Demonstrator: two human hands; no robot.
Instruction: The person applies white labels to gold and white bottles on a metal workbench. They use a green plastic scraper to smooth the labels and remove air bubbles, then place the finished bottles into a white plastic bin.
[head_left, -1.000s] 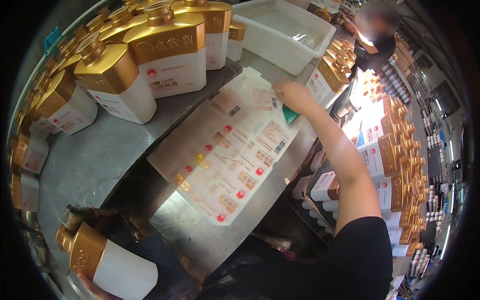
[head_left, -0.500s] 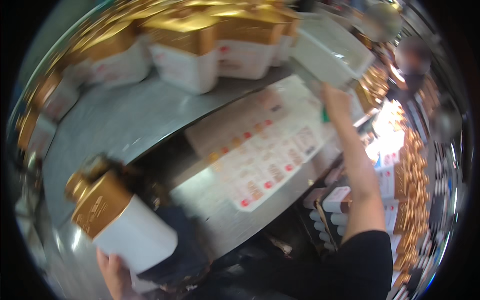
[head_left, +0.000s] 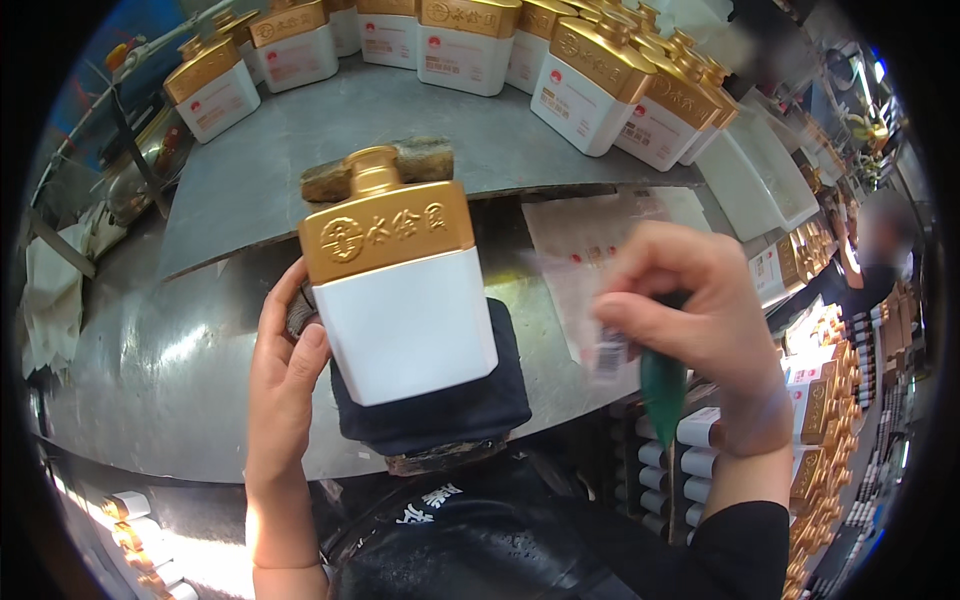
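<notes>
A white bottle with a gold shoulder and neck lies tilted on a dark padded cloth, its neck end near a wooden block. Its upturned white face is blank. My left hand grips the bottle's left side, thumb near the edge; a small grey thing beside the fingers is unclear. To the right, my right hand pinches a thin clear label with a barcode. A green flat blade-like tool hangs from the same hand, its grip hidden by the palm.
A printed label sheet lies on the metal bench beyond my right hand. Labelled gold-and-white bottles line the back. At the right stand a white bin and crowded bottles. Another person is further right.
My right hand has come back from beside the bin and now holds a label above the sheet. The bottle has turned more upright in view, over the pad, with my left hand still on it.
</notes>
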